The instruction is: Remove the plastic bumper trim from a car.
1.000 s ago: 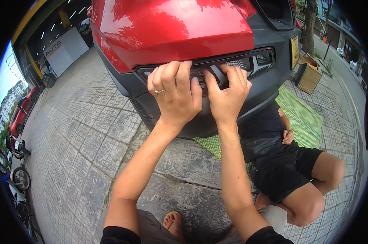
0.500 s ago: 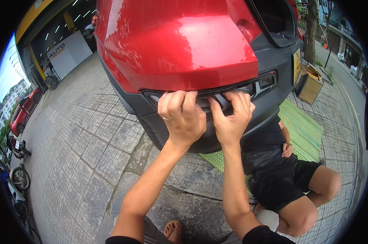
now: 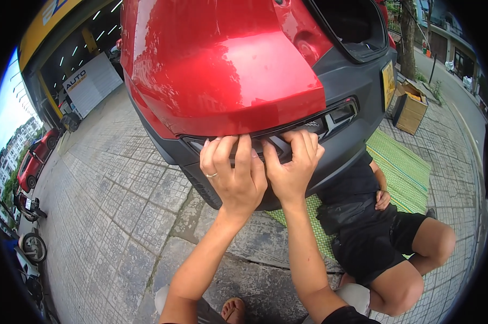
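A red car body panel (image 3: 222, 75) sits above a dark grey bumper (image 3: 352, 135) at the top centre. Along their seam runs a black trim insert (image 3: 333, 121) with mesh and angular bars. My left hand (image 3: 233, 173), a ring on one finger, has its bent fingers hooked on the insert's left part, fingertips under the red panel's edge. Just right of it, my right hand (image 3: 292, 167) grips the insert's middle, thumb and curled fingers on the bars. The fingertips of both hands are partly hidden.
A person (image 3: 376, 227) in black lies partly under the bumper on a green mat (image 3: 397, 173). A cardboard box (image 3: 407, 116) stands at right beside a tree (image 3: 408, 54). A garage (image 3: 93, 86), red car (image 3: 36, 162) and motorbikes (image 3: 31, 245) line the left.
The car's seam and both my hands sit lower in the picture than a second ago, with more red panel showing. Both hands keep their grip on the insert.
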A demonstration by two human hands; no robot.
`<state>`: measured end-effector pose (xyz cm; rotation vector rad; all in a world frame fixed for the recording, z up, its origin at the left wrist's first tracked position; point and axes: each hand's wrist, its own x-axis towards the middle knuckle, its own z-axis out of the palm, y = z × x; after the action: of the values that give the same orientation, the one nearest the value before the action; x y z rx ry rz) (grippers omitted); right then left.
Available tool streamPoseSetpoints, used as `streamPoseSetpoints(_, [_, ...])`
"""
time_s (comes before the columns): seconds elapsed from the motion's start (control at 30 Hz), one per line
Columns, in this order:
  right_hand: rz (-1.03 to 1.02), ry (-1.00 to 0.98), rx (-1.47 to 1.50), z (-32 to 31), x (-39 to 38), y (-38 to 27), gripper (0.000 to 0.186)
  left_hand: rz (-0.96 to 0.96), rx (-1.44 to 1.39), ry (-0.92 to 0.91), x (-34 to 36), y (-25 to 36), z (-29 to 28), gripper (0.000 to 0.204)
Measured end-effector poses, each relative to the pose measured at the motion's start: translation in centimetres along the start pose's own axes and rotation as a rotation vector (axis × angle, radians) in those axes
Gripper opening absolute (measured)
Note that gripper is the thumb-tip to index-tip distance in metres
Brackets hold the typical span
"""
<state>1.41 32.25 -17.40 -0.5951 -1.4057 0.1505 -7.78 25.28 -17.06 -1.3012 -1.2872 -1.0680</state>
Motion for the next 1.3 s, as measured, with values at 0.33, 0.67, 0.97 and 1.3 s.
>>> streamPoseSetpoints(0.33, [-0.004, -0.004, -0.001, 0.2, -0.1, -0.5, 0.025, 0.033, -0.117, 0.069, -0.8, -1.5, 1.3, 0.052])
streamPoseSetpoints(0.67, [-0.044, 0.034, -0.067, 0.1, -0.5, 0.8, 0.028, -0.129, -0.217, 0.033, -2.4, 1.5, 0.6, 0.048])
streamPoseSetpoints(0.97, [-0.126, 0.191, -0.098, -0.1, -0.6, -2.7, 0.030, -0.041, -0.071, -0.006, -0.4, -1.1, -1.2, 0.048])
streamPoseSetpoints(1.3, [-0.164, 0.182, -0.193, 0.3, 0.8, -3.7, 0.025, 0.065, -0.032, 0.075, -0.5, -2.4, 0.4, 0.042])
